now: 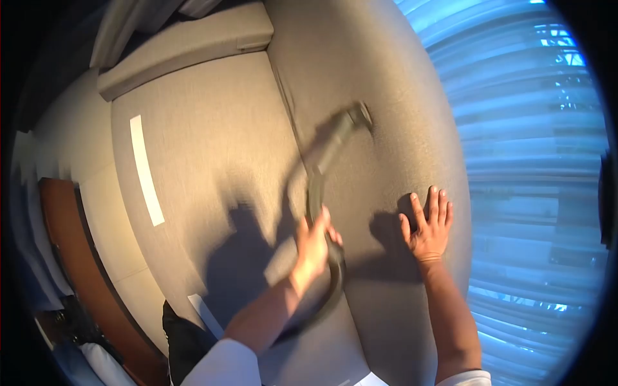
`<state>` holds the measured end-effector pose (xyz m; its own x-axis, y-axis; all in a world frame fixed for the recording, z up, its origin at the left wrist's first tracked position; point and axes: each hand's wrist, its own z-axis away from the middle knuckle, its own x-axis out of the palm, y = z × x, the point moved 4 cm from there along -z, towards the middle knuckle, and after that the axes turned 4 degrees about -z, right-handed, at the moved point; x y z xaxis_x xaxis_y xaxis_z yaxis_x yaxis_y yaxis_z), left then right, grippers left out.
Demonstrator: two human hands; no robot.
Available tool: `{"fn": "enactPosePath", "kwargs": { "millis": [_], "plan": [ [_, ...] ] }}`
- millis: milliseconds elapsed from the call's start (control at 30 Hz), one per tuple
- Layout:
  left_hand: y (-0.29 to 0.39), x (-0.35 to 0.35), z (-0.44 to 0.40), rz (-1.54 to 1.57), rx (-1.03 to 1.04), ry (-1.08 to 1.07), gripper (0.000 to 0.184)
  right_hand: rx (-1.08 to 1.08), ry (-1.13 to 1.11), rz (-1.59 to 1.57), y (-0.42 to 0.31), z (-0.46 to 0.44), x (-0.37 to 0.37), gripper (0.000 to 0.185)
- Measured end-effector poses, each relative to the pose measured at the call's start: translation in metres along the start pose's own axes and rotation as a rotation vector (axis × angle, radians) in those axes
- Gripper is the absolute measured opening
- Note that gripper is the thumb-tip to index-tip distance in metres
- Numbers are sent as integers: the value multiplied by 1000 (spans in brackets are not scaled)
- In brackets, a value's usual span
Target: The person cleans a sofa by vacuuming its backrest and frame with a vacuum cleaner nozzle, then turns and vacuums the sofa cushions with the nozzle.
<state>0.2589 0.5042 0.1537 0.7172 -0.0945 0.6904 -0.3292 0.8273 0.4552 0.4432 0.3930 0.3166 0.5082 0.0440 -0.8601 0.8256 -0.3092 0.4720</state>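
Observation:
My left hand [312, 248] is wrapped round the grip of a dark vacuum cleaner wand [329, 149]. At the wand's far end, the nozzle [360, 117] meets the grey sofa backrest [402, 138]; motion blurs it slightly. Below the hand, a flexible hose [337, 276] curves down and passes behind my left forearm. My right hand [430, 230] lies on the backrest with its fingers spread, to the right of the wand, holding nothing.
The sofa seat [199, 128] bears a white strip [147, 170], with another pale strip [205, 314] nearer me. An armrest [193, 48] closes the far end. Sheer bluish curtains [528, 206] hang on the right. A brown piece of furniture [80, 257] stands at left on pale floor.

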Motion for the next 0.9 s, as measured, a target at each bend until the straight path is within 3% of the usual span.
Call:
{"fn": "enactPosePath", "kwargs": {
  "millis": [67,133,200,233,300,333,433,500,533,633,667,733,767,800,833,867,900],
  "plan": [
    [83,14,-100,-236,37,94,56,18,-5,-2,1,2,1,58],
    [120,33,-136,-134,108,1,64,23,2,-14,0,2,1,58],
    [101,54,-93,-89,38,120,75,24,16,-41,1,2,0,57],
    [73,51,-72,-34,67,21,88,44,12,-43,1,5,0,57],
    [20,36,-12,-65,154,-112,47,42,-15,-66,3,2,-1,56],
    [15,39,35,-67,146,-77,28,40,-24,-55,3,2,-2,56],
    [29,39,81,-253,210,-128,27,120,-16,-117,5,3,0,60],
    [73,54,53,-761,215,31,24,134,-26,-128,5,4,1,60],
    [106,74,37,-941,446,30,27,133,-30,-130,6,5,1,61],
    [178,124,-13,-1067,731,116,29,143,-31,-149,5,5,-2,61],
    [183,125,-11,-1086,735,109,29,156,-65,-135,4,5,-3,62],
    [199,131,-5,-1405,723,203,30,162,-63,-157,4,7,-2,62],
    [196,120,23,-1204,674,-26,34,158,-63,-163,6,5,-2,63],
    [187,102,43,-1360,726,-37,35,167,-113,-155,8,4,-3,67],
    [180,87,69,-1345,621,-148,41,201,-90,-160,8,-2,-8,67],
    [167,78,92,-1413,713,-117,40,295,-95,-264,10,-5,-10,70],
    [171,83,104,-1445,661,-140,40,382,-102,-368,12,-10,-11,74]
  ]
}}
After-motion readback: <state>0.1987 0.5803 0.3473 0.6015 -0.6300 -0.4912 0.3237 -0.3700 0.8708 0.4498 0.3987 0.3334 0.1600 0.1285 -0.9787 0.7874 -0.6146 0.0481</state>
